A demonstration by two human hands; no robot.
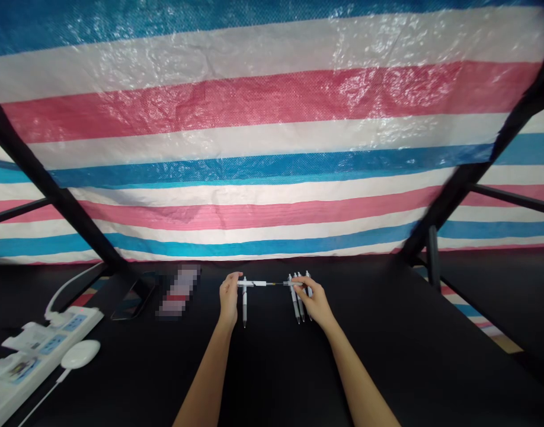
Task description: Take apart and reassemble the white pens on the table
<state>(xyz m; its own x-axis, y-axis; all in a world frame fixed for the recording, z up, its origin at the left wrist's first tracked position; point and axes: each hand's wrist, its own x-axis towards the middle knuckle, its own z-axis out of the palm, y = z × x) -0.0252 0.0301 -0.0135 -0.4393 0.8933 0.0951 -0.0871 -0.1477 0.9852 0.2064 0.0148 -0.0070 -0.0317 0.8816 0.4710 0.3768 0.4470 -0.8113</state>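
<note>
The room was closed behind the black table (pixel 272 373) by a striped plastic sheet (pixel 272 101) in blue, white and pink, wrinkled and shining under the light. The table surface was dark and smooth.

A white pen barrel (pixel 258 283) lay level above the far part of the table, and a thin refill (pixel 277 284) reached from it toward a pale end piece (pixel 292 283). The left hand (pixel 229 296) pinched the outer end of the barrel, while the right hand (pixel 315 299) pinched the end piece between thumb and fingers.

Just below the barrel there was a single pen (pixel 244 311), its upper end crossed by the barrel; whether they touched, I could not tell. Beside the right hand lay a group of pens (pixel 295 305), which the fingers partly covered.

Farther to the left were a blurred pinkish item (pixel 178 290), a dark phone (pixel 134 298), a white power strip (pixel 45 356) with plugs, and a round white device (pixel 80 354) on a cable. Slanting black bars (pixel 83 222) stood at both sides.
</note>
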